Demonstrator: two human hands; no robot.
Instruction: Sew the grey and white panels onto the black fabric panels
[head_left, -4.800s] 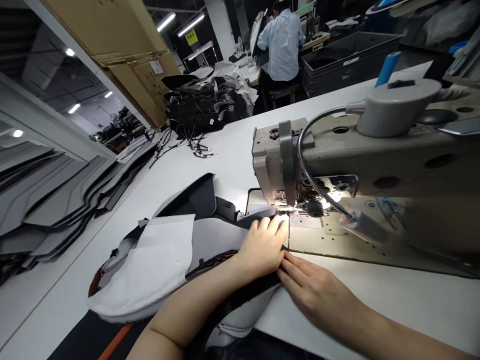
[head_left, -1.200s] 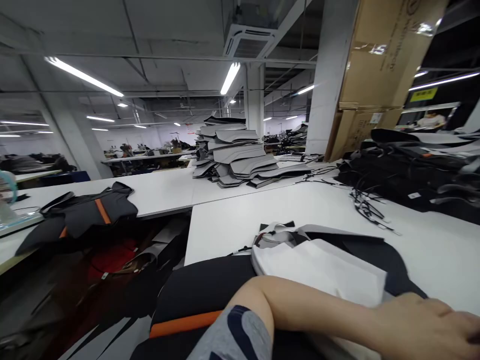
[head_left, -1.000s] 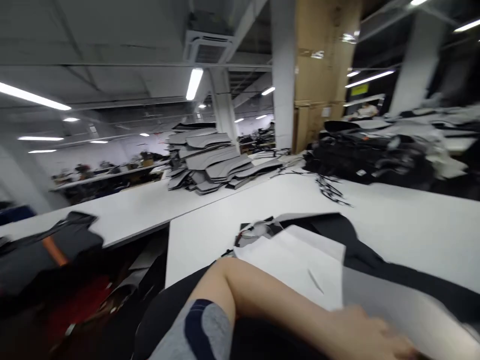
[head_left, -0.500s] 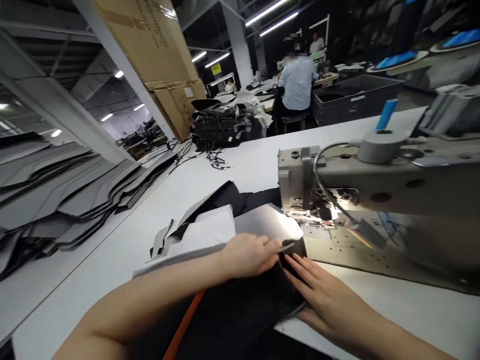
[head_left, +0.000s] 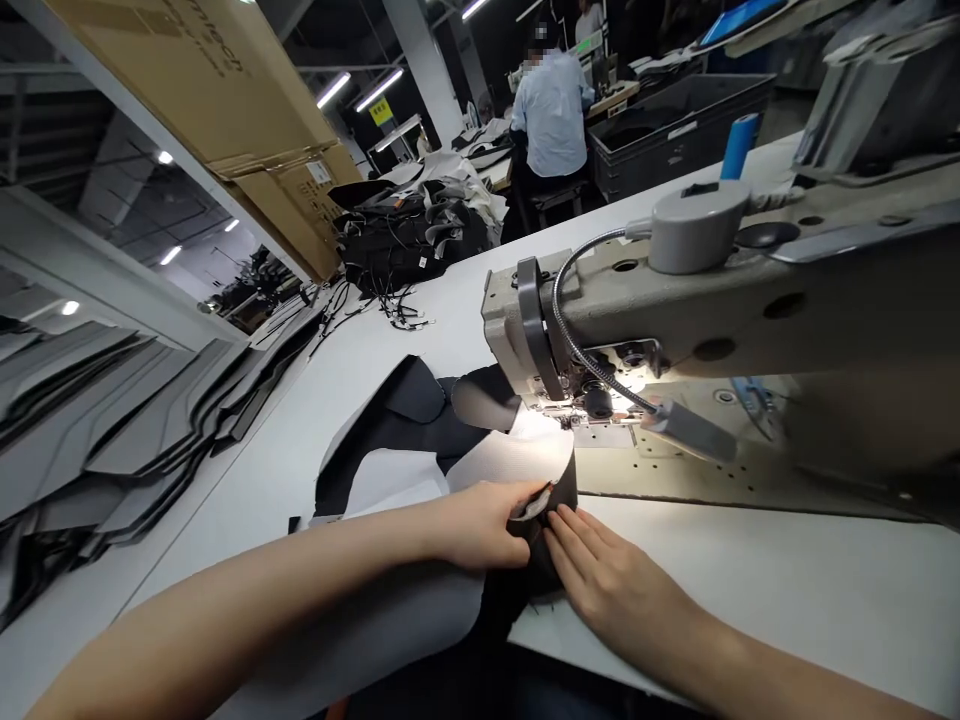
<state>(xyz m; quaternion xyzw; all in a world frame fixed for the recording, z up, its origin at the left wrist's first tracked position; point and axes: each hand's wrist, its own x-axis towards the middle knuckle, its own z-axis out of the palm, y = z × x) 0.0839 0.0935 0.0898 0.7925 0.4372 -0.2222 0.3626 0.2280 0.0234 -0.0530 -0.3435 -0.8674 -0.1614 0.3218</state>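
Fabric [head_left: 510, 458] runs lengthwise toward sewing machine [head_left: 720, 305], left hand [head_left: 484, 525] pinching it, right hand [head_left: 611, 575] flattened.

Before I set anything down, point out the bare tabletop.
White tabletop shows bare between right hand and sewing machine, and between stacked grey panels and dark fabric. Crowded: around the left hand, gripping fabric near the machine.

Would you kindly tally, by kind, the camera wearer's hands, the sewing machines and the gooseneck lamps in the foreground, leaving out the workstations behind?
Hands on the fabric: 2, the left hand and the right hand
Sewing machine: 1
Gooseneck lamp: 1
Total: 4
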